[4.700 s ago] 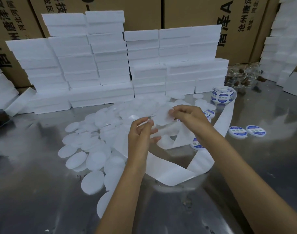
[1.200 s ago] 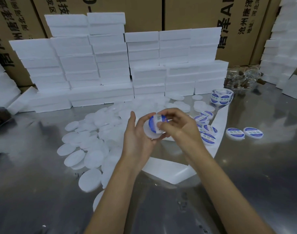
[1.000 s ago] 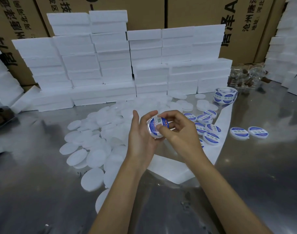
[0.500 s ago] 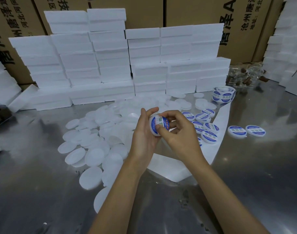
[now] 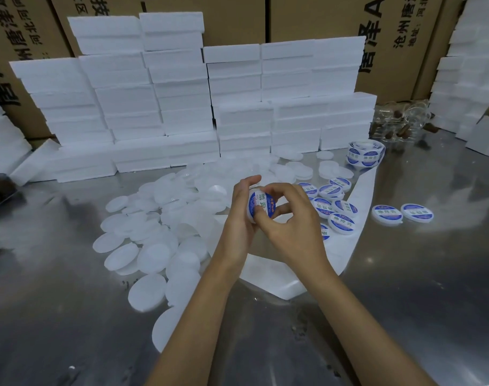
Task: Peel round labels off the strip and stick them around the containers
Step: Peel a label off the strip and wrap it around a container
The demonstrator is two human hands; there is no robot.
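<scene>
From the head camera I see my left hand (image 5: 239, 218) curled around a small round white container (image 5: 261, 205), gripping it by its rim above the middle of the steel desk (image 5: 418, 288). A blue-and-white round label (image 5: 262, 203) sits on the container's face, which is tilted toward me. My right hand (image 5: 289, 227) is closed in on the same container, its thumb pressing the lower part of the label while its fingers arch over the top edge.

Just right of my hands, a group of labelled containers (image 5: 336, 208) lies on the white backing strip (image 5: 357, 227), which runs from a label roll (image 5: 364, 154) near the far right of the desk down to a folded end (image 5: 276, 280) under my wrists. Two more labelled containers (image 5: 402, 214) sit side by side further right, off the strip.

To the left, a loose heap of plain white containers (image 5: 159, 227) spreads from the desk's middle toward the near edge. Along the far edge stand stacks of white foam boxes (image 5: 198, 101), with brown cartons (image 5: 390, 37) behind them. A clear bag holding brown pieces (image 5: 402, 123) rests in the far right corner.
</scene>
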